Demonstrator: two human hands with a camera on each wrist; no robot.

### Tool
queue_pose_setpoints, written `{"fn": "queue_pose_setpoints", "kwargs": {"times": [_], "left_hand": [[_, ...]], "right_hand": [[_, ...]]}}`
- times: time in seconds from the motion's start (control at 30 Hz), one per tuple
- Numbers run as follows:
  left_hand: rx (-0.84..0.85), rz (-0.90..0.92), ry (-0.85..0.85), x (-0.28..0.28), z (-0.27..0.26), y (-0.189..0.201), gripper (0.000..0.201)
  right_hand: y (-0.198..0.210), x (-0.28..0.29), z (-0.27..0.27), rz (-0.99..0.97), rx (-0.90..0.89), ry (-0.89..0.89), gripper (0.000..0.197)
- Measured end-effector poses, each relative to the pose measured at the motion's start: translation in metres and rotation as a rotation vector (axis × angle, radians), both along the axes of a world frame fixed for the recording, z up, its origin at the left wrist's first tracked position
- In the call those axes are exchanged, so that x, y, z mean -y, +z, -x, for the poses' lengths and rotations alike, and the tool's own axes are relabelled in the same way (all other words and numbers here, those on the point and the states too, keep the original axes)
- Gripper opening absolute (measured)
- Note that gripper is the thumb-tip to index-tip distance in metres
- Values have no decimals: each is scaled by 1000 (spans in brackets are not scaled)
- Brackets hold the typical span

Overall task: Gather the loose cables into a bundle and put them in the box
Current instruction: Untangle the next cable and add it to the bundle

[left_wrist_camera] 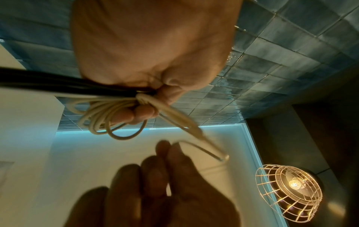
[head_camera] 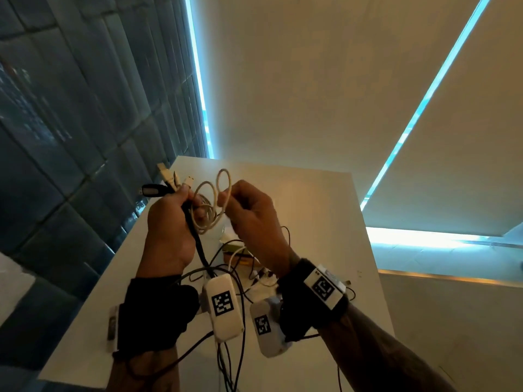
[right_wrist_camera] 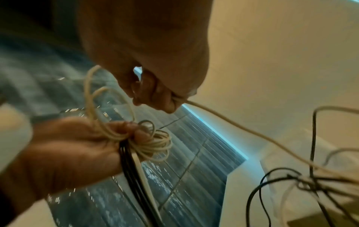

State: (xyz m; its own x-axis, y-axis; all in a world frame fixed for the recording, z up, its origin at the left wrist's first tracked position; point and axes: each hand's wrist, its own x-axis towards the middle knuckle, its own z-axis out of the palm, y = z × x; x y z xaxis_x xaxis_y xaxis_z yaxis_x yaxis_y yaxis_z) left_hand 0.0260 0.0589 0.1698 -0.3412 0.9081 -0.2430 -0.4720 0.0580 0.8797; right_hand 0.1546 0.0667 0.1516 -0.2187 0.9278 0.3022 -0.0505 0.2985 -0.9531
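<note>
Both hands are raised over a white table (head_camera: pixel 311 207). My left hand (head_camera: pixel 195 205) grips a bundle of cables: a coiled white cable (head_camera: pixel 208 193), black cables (head_camera: pixel 198 241), and several plug ends (head_camera: pixel 169 179) sticking out past the thumb. My right hand (head_camera: pixel 226 198) pinches a loop of the white cable beside the bundle. In the left wrist view the left hand (left_wrist_camera: pixel 147 98) clamps the white coil (left_wrist_camera: pixel 97 113). In the right wrist view the right hand (right_wrist_camera: pixel 165 99) pinches a white strand (right_wrist_camera: pixel 233 122) that trails to a loose tangle (right_wrist_camera: pixel 310 181). No box is plainly in view.
Thin black cables (head_camera: pixel 240 306) hang from the hands down to the table. A small yellow-green object (head_camera: pixel 235 248) lies under the hands, mostly hidden. A blue tiled wall (head_camera: pixel 70 108) runs along the left. A wire-caged lamp (left_wrist_camera: pixel 289 192) glows.
</note>
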Motion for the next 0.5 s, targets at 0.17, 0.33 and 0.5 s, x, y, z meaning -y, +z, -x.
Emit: {"fn": "queue_pose_setpoints", "kwargs": {"times": [0.17, 0.33, 0.5], "left_hand": [[-31, -8, -2, 2, -7, 3, 35], [-39, -13, -11, 5, -5, -2, 33], [155, -134, -124, 10, -6, 10, 34]], "right_hand": [[-8, 9, 8, 63, -2, 96, 26], [-16, 9, 2, 240, -67, 287, 23], [-33, 6, -3, 412, -125, 378, 29]]}}
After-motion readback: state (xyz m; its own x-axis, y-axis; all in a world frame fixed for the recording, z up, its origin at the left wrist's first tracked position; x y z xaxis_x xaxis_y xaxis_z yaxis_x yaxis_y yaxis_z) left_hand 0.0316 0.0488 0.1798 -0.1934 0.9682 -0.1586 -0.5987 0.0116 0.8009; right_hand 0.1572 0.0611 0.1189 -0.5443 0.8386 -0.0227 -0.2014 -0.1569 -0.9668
